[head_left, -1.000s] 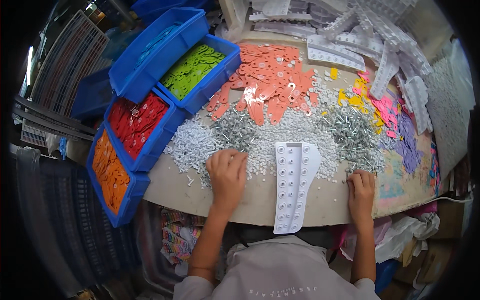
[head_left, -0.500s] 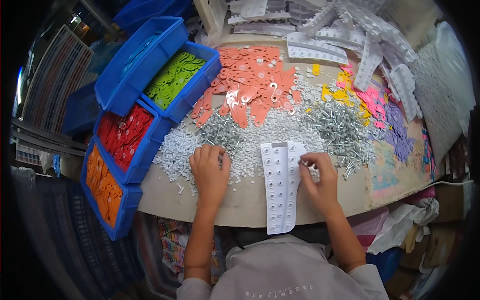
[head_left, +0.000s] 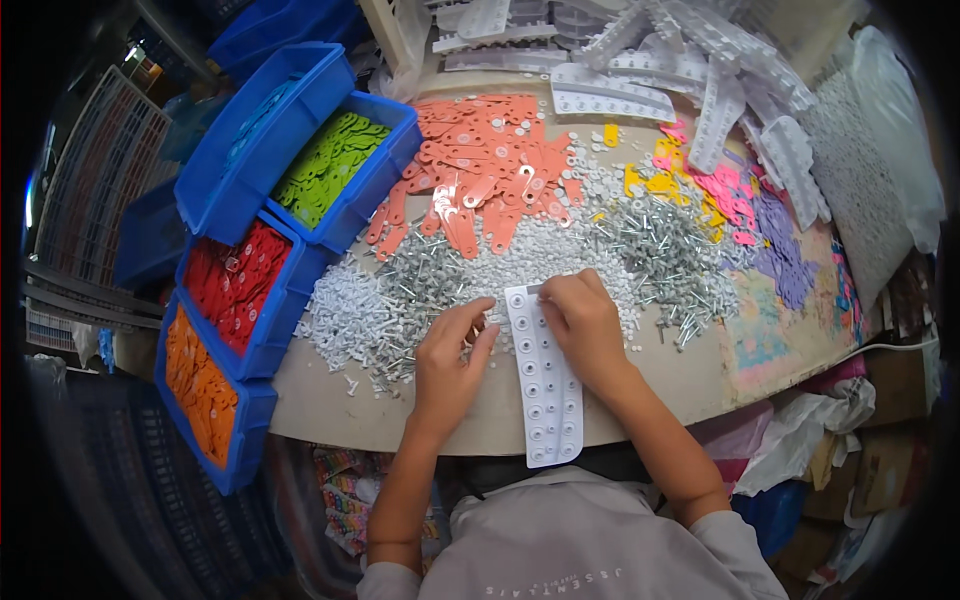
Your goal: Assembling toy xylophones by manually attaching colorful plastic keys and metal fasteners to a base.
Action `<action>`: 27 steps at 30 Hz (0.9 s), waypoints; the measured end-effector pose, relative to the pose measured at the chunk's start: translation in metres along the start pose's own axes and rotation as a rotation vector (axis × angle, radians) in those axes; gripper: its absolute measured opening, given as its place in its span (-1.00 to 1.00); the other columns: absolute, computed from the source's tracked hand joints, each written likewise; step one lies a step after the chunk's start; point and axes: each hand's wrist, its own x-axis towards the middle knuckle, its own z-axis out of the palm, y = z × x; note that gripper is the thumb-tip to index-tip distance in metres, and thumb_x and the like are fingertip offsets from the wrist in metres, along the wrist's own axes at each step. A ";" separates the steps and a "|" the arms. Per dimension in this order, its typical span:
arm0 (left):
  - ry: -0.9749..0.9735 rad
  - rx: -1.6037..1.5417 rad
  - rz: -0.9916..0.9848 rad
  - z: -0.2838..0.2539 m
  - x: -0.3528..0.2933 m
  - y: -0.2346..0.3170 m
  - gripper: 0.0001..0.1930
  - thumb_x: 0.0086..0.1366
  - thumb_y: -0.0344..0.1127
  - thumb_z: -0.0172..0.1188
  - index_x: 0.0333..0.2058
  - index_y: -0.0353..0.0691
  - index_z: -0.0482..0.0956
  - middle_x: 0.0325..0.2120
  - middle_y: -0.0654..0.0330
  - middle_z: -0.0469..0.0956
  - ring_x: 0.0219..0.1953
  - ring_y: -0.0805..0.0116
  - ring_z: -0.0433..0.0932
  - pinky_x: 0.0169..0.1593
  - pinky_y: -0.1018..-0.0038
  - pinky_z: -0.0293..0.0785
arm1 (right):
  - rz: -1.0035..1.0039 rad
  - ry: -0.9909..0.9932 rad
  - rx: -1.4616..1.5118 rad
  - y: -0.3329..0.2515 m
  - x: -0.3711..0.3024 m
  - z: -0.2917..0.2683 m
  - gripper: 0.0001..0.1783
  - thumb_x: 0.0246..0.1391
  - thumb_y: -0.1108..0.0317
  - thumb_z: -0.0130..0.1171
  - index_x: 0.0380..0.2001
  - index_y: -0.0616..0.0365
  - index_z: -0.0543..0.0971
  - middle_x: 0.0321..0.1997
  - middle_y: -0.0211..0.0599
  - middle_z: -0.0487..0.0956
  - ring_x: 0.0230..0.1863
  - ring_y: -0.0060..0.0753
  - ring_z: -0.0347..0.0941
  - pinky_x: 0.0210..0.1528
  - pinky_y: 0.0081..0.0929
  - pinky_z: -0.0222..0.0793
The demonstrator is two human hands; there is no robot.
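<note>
A white plastic jig [head_left: 541, 390] with rows of round seats lies upright in front of me, its near end past the table edge. My right hand [head_left: 590, 330] covers its far right corner, fingertips pinched together over the seats; whatever they hold is too small to make out. Left of the jig hovers my left hand [head_left: 452, 358], fingers curled toward the thumb, with any small piece between them hidden. Just beyond the hands spread small white round caps [head_left: 545, 250], with metal screws [head_left: 665, 255] to the right and more screws [head_left: 425, 275] to the left.
Flat coral pieces [head_left: 490, 170] are heaped at the back. Blue bins [head_left: 262, 390] with orange, red, green and blue pieces line the left. White plastic pegs [head_left: 345, 310] lie near them. More jigs [head_left: 610, 93] pile up behind; yellow, pink and purple pieces [head_left: 785, 245] lie right.
My right hand has moved left from beside the jig to over its far corner. My left hand has come away from the screws, rightward toward the jig. The view has shifted slightly.
</note>
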 end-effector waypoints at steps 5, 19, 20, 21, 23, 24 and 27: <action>-0.059 -0.019 0.064 0.015 0.013 -0.003 -0.88 0.16 -0.50 0.35 -0.30 -0.31 0.64 -0.41 0.18 0.60 -0.40 0.39 0.53 -0.29 0.48 0.45 | -0.004 0.094 -0.118 -0.014 -0.006 -0.031 -0.85 0.00 0.56 0.26 -0.30 0.18 0.59 -0.26 -0.20 0.56 -0.22 -0.09 0.46 -0.12 -0.26 0.39; -0.119 0.285 0.357 0.047 0.020 -0.010 -0.88 0.11 -0.47 0.35 -0.34 -0.25 0.64 -0.40 0.16 0.58 -0.29 0.19 0.52 -0.17 0.32 0.42 | 0.422 0.042 -0.340 0.024 -0.071 -0.081 -0.84 0.02 0.58 0.21 -0.29 0.24 0.51 -0.33 -0.07 0.54 -0.23 0.04 0.44 -0.16 -0.13 0.36; -0.112 0.293 0.352 0.048 0.018 -0.008 -0.88 0.11 -0.47 0.35 -0.34 -0.25 0.64 -0.40 0.16 0.58 -0.29 0.19 0.52 -0.17 0.32 0.42 | 0.447 0.045 -0.341 0.023 -0.069 -0.080 -0.83 0.01 0.59 0.20 -0.28 0.24 0.51 -0.31 -0.06 0.54 -0.21 0.04 0.44 -0.15 -0.12 0.36; -0.120 0.314 0.375 0.048 0.016 -0.005 -0.88 0.11 -0.44 0.35 -0.34 -0.24 0.63 -0.38 0.16 0.56 -0.25 0.18 0.51 -0.13 0.28 0.39 | 0.438 0.041 -0.333 0.024 -0.069 -0.078 -0.83 0.01 0.59 0.20 -0.28 0.24 0.51 -0.31 -0.06 0.54 -0.21 0.04 0.44 -0.15 -0.12 0.36; -0.120 0.339 0.395 0.044 0.012 -0.002 -0.87 0.12 -0.41 0.35 -0.34 -0.23 0.62 -0.36 0.15 0.54 -0.22 0.18 0.49 -0.08 0.25 0.35 | 0.401 0.060 -0.350 0.026 -0.070 -0.077 -0.82 0.04 0.62 0.18 -0.24 0.25 0.51 -0.31 -0.09 0.51 -0.26 -0.04 0.47 -0.17 -0.22 0.39; -0.067 0.298 0.373 0.040 0.010 0.000 -0.88 0.13 -0.40 0.34 -0.34 -0.22 0.61 -0.35 0.15 0.54 -0.20 0.17 0.48 -0.06 0.23 0.32 | 0.392 0.058 -0.345 0.025 -0.070 -0.076 -0.82 0.04 0.62 0.18 -0.24 0.25 0.51 -0.31 -0.09 0.51 -0.26 -0.04 0.47 -0.17 -0.22 0.39; 0.008 0.380 0.302 0.021 0.009 -0.007 -0.88 0.15 -0.38 0.33 -0.33 -0.20 0.61 -0.34 0.16 0.53 -0.17 0.16 0.47 -0.04 0.22 0.29 | 0.322 0.102 -0.274 0.025 -0.070 -0.074 -0.79 0.04 0.64 0.14 -0.21 0.27 0.53 -0.30 -0.15 0.51 -0.27 -0.15 0.47 -0.15 -0.30 0.40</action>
